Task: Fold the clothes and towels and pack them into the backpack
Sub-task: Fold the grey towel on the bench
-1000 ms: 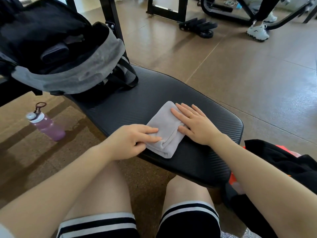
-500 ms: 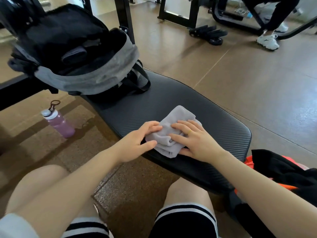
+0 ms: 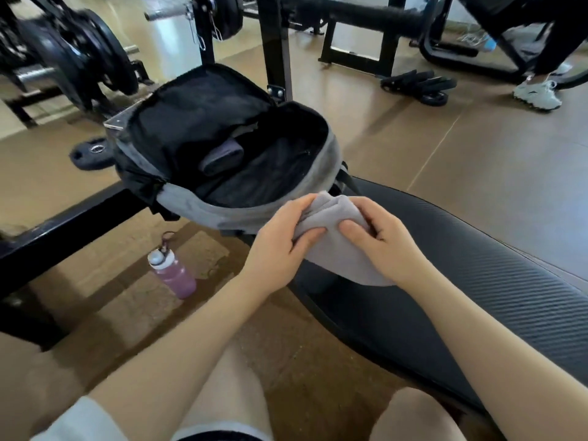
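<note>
Towel (image 3: 334,249): pale grey, soft matte cloth, folded into a thick wad w/ rounded creases along its top edge and a smooth curved lower edge. It's held in the air just above the tabletop (image 3: 477,281), at about 6 o'clock from the backpack (image 3: 197,205) mouth, nearly touching the bag's grey rim. Left hand (image 3: 280,240) grips the towel's left side, thumb across the front and fingers curled behind; right hand (image 3: 381,240) grips the right side, thumb pressed into the cloth, fingers wrapped over the top. Both hands grasping the towel, thumbs close together at the middle.

Backpack sits open at the far end of the tabletop, approx 11 o'clock from the hands. Outer shell is grey felt-like fabric, lining black and slightly shiny; mouth gapes in a wide oval. Inside lies a dark, rounded oblong item (image 3: 222,155), can't tell what.

Tabletop is a black padded bench surface w/ fine ribbed, carbon-weave texture and rounded edge. At 8 o'clock from the hands, on the brown speckled floor (image 3: 477,148), lies a purple bottle (image 3: 173,272), translucent plastic w/ white cap and loop. Black weight plates (image 3: 73,55) at 10 o'clock, blurred. A white sneaker (image 3: 537,93) at 2 o'clock.
</note>
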Action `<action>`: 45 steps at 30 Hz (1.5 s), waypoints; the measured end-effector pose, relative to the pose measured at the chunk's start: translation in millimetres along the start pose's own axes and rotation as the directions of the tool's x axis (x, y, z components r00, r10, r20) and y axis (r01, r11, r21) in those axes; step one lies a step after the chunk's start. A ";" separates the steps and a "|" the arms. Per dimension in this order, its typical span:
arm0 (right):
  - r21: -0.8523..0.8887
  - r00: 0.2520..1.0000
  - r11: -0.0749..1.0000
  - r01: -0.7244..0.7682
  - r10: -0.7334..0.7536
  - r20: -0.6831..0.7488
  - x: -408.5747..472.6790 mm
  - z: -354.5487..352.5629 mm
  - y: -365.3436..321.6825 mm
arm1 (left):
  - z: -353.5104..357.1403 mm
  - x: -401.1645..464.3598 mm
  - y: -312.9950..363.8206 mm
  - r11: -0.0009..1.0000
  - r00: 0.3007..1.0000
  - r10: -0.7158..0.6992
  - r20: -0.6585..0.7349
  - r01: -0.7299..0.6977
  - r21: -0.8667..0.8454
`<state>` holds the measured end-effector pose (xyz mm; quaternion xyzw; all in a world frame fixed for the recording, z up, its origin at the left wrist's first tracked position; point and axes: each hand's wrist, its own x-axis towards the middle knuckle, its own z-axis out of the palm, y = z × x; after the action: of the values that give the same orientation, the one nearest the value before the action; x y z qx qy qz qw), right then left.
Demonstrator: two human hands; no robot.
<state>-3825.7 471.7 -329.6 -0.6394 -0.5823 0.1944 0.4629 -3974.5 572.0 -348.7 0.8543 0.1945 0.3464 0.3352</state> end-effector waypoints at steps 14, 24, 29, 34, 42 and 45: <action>0.301 0.857 0.826 -0.477 0.513 -0.049 196.8 70.9 -23.4 | -149.1 102.1 -134.7 0.957 0.964 -0.187 -0.189 0.222 0.185; 0.366 0.726 0.692 -0.622 0.685 -0.061 216.9 71.5 -6.8 | -131.6 177.3 -164.0 0.603 0.988 -0.123 0.094 -0.001 0.798; 0.303 0.689 0.666 -0.682 0.724 -0.040 220.8 70.2 4.2 | -114.3 201.0 -176.5 0.434 0.969 -0.239 0.062 0.049 0.899; 0.266 0.702 0.681 -0.683 0.712 -0.018 241.0 79.8 23.8 | -136.2 211.9 -186.2 0.633 0.963 -0.268 -0.004 0.180 0.753; 0.264 0.791 0.765 -0.588 0.612 -0.011 331.5 94.5 52.9 | -161.0 233.5 -167.9 0.762 0.965 -0.150 -0.216 0.253 0.596; 0.066 0.832 0.831 -0.552 0.554 -0.018 349.9 100.7 68.7 | -155.9 233.2 -169.6 0.759 0.958 -0.165 -0.234 0.275 0.590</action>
<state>-3780.1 839.4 -334.2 -0.7702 -0.3581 0.3250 0.4158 -3944.5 890.6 -277.6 0.8554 0.4237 0.2922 0.0586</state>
